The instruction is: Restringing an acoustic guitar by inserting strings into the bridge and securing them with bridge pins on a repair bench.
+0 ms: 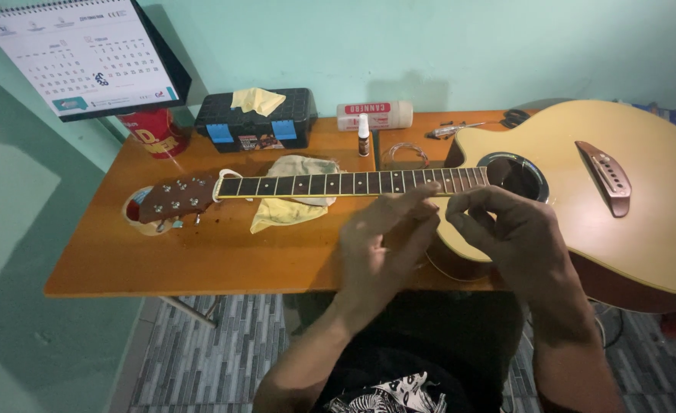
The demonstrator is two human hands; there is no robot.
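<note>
Flat on its back, one acoustic guitar (628, 199) lies along the counter (200, 260), its body at the right end and overhanging the near edge, its neck (353, 183) running left so the headstock (173, 200) rests over a roll of tape (135, 222) near the left edge; that prop, with the yellow cloth (288, 206) bunched under the neck, appears to keep the neck raised and steady. No strings can be made out on the fretboard.

Both hands hover just above the near edge, in front of the sound hole (517, 174). The left hand (387, 245) and right hand (510, 233) meet fingertip to fingertip, the fingers (460, 205) of each pinched together as if on something very fine; a thin wire loop (452, 271) shows below them, but I cannot tell whether they hold it.

Along the far edge stand one black toolbox (257, 122) with two blue latches and a second yellow cloth (257, 99) on its lid, one red cup (154, 131), one white tube (374, 115) lying on its side, one small dropper bottle (363, 136) upright, one coiled string (405, 155), and one small hand tool (452, 130). One desk calendar (78, 57) stands at the far left corner.
</note>
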